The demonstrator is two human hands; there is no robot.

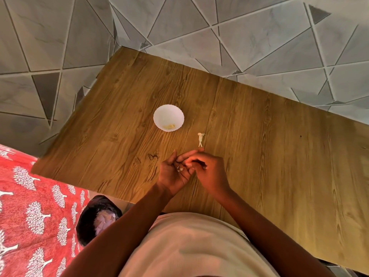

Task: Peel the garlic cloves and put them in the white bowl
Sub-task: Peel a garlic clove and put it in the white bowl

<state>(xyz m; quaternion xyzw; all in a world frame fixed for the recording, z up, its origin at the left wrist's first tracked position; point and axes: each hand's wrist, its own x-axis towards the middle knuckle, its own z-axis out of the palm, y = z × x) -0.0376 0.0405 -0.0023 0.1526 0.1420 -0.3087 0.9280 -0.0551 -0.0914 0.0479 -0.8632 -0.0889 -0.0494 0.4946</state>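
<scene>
A small white bowl (168, 116) stands near the middle of the wooden table (259, 136), with a few peeled garlic pieces (169, 126) at its bottom. A scrap of garlic stem and skin (200, 139) lies on the table to the right of the bowl. My left hand (173, 172) is cupped palm-up just above the near part of the table, with small white bits of garlic skin (180, 168) in it. My right hand (209, 170) meets it from the right, its fingertips pinching at those bits. Whether a clove lies under the fingers is hidden.
A dark bin lined with a black bag (97, 218), holding pale peelings, stands on the floor by the table's near left edge. A red patterned cloth (30, 206) covers the surface at the left. Tiled floor (239, 33) surrounds the table.
</scene>
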